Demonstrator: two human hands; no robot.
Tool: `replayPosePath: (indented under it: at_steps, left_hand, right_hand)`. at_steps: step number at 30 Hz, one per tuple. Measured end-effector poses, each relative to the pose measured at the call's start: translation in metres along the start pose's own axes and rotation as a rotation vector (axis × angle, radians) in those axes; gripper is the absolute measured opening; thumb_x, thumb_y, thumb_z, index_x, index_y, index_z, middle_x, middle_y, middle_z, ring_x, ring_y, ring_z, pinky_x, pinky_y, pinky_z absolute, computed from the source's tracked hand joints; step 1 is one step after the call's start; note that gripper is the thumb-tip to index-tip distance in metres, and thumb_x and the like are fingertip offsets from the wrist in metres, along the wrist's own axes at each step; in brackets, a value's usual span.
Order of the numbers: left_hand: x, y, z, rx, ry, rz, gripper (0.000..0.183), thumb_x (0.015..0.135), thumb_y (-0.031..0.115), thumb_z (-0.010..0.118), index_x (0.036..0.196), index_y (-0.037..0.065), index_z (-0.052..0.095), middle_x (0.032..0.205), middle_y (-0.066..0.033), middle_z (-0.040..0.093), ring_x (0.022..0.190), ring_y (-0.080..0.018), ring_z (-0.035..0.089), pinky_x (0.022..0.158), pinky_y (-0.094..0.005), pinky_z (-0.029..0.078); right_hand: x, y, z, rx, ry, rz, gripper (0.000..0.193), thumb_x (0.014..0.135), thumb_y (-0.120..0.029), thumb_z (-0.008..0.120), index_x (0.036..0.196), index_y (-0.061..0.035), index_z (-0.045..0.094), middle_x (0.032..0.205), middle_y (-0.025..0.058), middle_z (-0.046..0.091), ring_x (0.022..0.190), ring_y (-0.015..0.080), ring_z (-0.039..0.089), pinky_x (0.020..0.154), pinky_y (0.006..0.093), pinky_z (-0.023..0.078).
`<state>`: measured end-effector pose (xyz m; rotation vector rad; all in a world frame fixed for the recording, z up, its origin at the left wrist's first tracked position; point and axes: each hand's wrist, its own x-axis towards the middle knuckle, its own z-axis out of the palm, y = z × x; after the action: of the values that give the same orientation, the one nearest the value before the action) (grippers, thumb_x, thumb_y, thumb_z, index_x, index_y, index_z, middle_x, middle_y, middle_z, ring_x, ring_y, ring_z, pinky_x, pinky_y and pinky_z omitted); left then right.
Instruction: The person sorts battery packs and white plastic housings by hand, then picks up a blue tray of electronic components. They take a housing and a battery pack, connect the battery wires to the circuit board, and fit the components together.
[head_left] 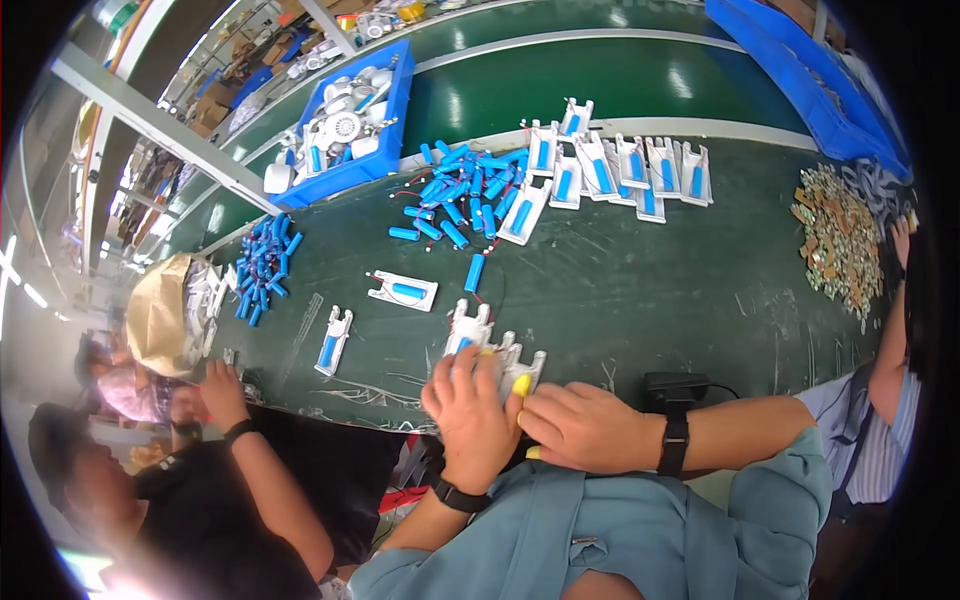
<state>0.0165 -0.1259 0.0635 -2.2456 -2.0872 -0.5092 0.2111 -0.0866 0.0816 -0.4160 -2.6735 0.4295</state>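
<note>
My left hand (470, 415) is bent over white plastic housings at the near edge of the bench, yellow covers on its thumb and one fingertip. Its fingers close on a white housing (508, 356), partly hidden by the hand. Just beyond lies another white housing (468, 322) with a blue cell in it. Against the left thumb, my right hand (580, 425) has its fingers curled together; anything in them is hidden. A loose blue battery cell (474, 272) lies farther out. Two more fitted housings, one flat (403, 291) and one slanted (334, 342), rest to the left.
A heap of wired blue cells (465, 190) and a group of fitted housings (620, 172) lie ahead. Blue bins (398, 110) stand at the back. Small circuit boards (840, 240) are piled right. A black device (675, 385) sits by my right wrist. Co-workers flank me.
</note>
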Motion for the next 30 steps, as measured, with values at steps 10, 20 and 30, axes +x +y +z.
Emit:
replayPosePath:
  at_steps: [10,20,30]
  left_hand:
    - [0.042,-0.005,-0.023,-0.243,-0.033,0.161,0.047,0.085,0.005,0.06,0.131,-0.002,0.052,0.142,-0.0197,0.048,0.129,-0.0402,0.047,0.103,-0.0497,0.038]
    - [0.037,-0.026,-0.018,-0.235,-0.296,0.312,0.053,0.084,0.009,0.063,0.135,-0.001,0.05,0.147,-0.0179,0.045,0.127,-0.0393,0.048,0.106,-0.0489,0.037]
    - [0.071,-0.027,-0.046,-0.169,-0.596,0.528,0.088,0.069,0.021,0.083,0.145,0.006,0.043,0.16,-0.0161,0.03,0.146,-0.0426,0.029,0.113,-0.0544,0.031]
  right_hand:
    - [-0.027,-0.013,-0.002,-0.051,0.072,0.311,0.081,0.072,-0.049,0.082,0.129,0.0001,0.052,0.132,0.0211,0.051,0.132,0.0458,0.044,0.105,0.0568,0.039]
    - [-0.035,0.016,-0.002,-0.061,-0.064,0.243,0.074,0.077,-0.045,0.08,0.13,-0.0021,0.054,0.138,0.0181,0.05,0.141,0.0424,0.037,0.114,0.0595,0.03]
    - [-0.031,0.028,-0.02,0.045,0.026,0.367,0.09,0.066,-0.037,0.09,0.135,0.0012,0.048,0.14,0.0222,0.045,0.138,0.0437,0.039,0.11,0.0518,0.037]
